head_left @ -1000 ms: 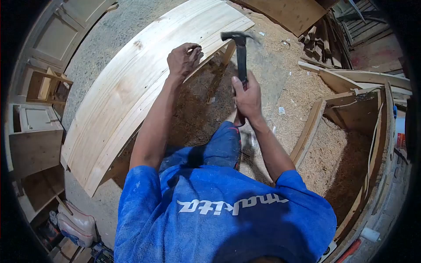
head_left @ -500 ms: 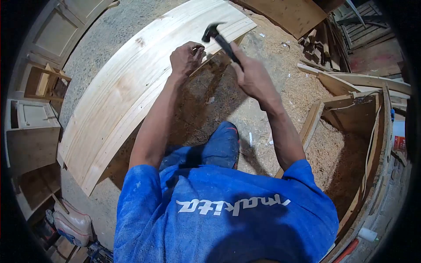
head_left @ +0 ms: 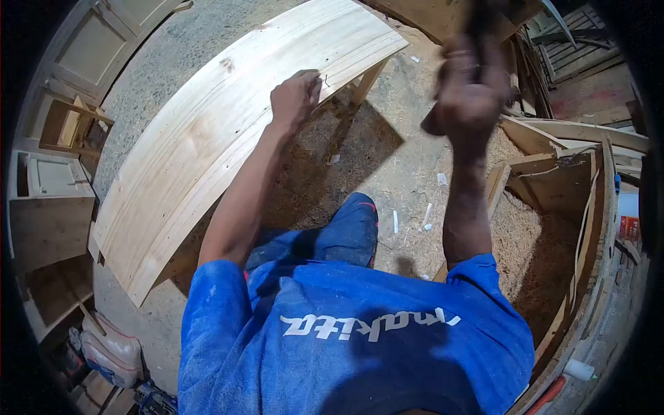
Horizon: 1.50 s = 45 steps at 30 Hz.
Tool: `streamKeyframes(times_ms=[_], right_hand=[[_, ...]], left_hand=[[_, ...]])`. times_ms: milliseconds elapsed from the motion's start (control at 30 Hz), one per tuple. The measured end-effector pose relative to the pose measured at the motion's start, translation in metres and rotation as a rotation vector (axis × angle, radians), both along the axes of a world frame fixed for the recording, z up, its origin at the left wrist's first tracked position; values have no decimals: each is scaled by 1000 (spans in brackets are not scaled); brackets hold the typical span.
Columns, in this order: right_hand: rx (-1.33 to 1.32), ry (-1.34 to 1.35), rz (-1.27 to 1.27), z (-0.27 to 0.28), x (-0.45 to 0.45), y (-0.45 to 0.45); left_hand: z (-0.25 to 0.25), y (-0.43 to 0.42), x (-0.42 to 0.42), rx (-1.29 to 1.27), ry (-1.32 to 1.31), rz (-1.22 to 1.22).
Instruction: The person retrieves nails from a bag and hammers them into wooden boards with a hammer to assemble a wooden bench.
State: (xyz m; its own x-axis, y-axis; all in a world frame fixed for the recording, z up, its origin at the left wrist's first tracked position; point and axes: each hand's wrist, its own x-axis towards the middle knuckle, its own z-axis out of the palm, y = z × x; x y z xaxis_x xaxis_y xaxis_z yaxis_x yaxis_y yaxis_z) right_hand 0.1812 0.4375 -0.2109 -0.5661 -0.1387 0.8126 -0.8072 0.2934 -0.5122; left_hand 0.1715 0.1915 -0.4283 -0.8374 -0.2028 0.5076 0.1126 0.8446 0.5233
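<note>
Your left hand point(head_left: 296, 100) is set low over the near edge of the wooden panel point(head_left: 194, 131), towards its far right end. Its fingers are curled in narrow. A thin dark nail point(head_left: 327, 81) shows at the panel's edge just beside the fingertips; whether you pinch it cannot be told from this angle.

Your right hand point(head_left: 474, 100) is raised to the right, well apart from the panel, and is closed around the hammer point(head_left: 482, 28). Hand and tool are blurred, and the hammer's head cannot be made out.

The panel is pale, curved along its far left side, and lies in front of you and to the left, running from near left to far right. A wooden leg point(head_left: 370, 81) shows under its far right end. Dark spots dot its surface.

To your right, a wooden frame point(head_left: 496, 187) stands around a heap of wood shavings point(head_left: 519, 235). White scraps point(head_left: 395, 221) lie on the floor point(head_left: 415, 169) between frame and panel. A pale sack point(head_left: 114, 353) rests at near left.
</note>
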Motion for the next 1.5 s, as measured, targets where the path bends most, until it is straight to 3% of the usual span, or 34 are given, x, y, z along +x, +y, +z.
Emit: streamKeyframes(times_ms=[33,100,167,200,233,267,333,367,433,533,567,600,633,667,700,767,800,833,900,933,967,1033,1067,1133,1200,1267,1300,1333,1367,1400,1433,1500], right_hand=[[-197,-64,25,18,13,-4],[-249,-116,42,3,9,-3],[442,-78,-134,-88,-14,0],[611,-200,-74,-138,-20,3],[775,-330,-14,-146,-10,-6],[769,-313,-15,-140,-15,-4],[459,-337,60,-104,-23,8],[357,-373,29,-67,-16,8],[-21,-92,27,-12,-15,-4],[-151,-5,-26,-27,-2,-10],[414,221,-187,-98,-29,15],[546,-184,-35,-110,-7,1],[941,-504,3,-119,2,-4],[976,-553,9,-117,3,1],[979,-499,18,-108,-18,-3],[500,-289,80,-99,-1,1],[363,-359,64,-70,7,-7],[181,-96,113,-65,-2,-12],[37,-44,-36,-78,12,-19],[350,106,-20,-127,-17,1],[898,-351,-73,-115,1,0],[874,-375,-23,-139,2,16],[867,-318,-9,-122,-10,11],[474,-673,29,-114,33,29],[371,-665,-2,-126,46,38],[251,-744,2,-145,67,50],[223,-792,45,-152,74,53],[101,-828,121,-163,83,54],[78,-817,114,-172,90,52],[45,-844,176,-180,98,52],[15,-869,240,-184,104,54],[118,-923,196,-180,109,65]], left_hand=[[1,-1,7,1,-3,2],[5,0,29,-331,-204,175],[1,-3,32,-359,-148,176],[-1,-3,31,-372,-148,168],[1,-1,33,-388,-150,154],[7,-2,30,-393,-135,162],[9,2,30,-415,-208,265],[0,2,30,-367,-94,225],[-2,1,30,-387,-149,227],[2,1,31,-360,-150,204],[4,-2,29,-362,-140,209],[1,-3,28,-364,-129,208],[0,1,31,-362,-126,200],[-1,5,37,-369,-128,182],[2,3,29,-362,-143,214],[-4,8,41,-367,-222,182],[-7,8,45,-354,-222,179],[-2,-1,30,-351,-177,198],[-4,-1,32,-335,-174,181],[-3,-3,29,-322,-153,175],[-2,-5,27,-328,-139,180],[-7,-5,31,-351,-68,135],[-6,-6,29,-336,-114,161],[-3,0,39,-313,-186,145],[19,1,32,-309,-232,162],[23,18,54,118,17,55],[23,42,67,364,-124,47],[21,65,81,361,-152,-65],[20,89,95,564,-234,-242],[-28,107,97,430,-201,-349],[-16,128,113,706,-439,-319],[10,161,136,966,-430,-355]])
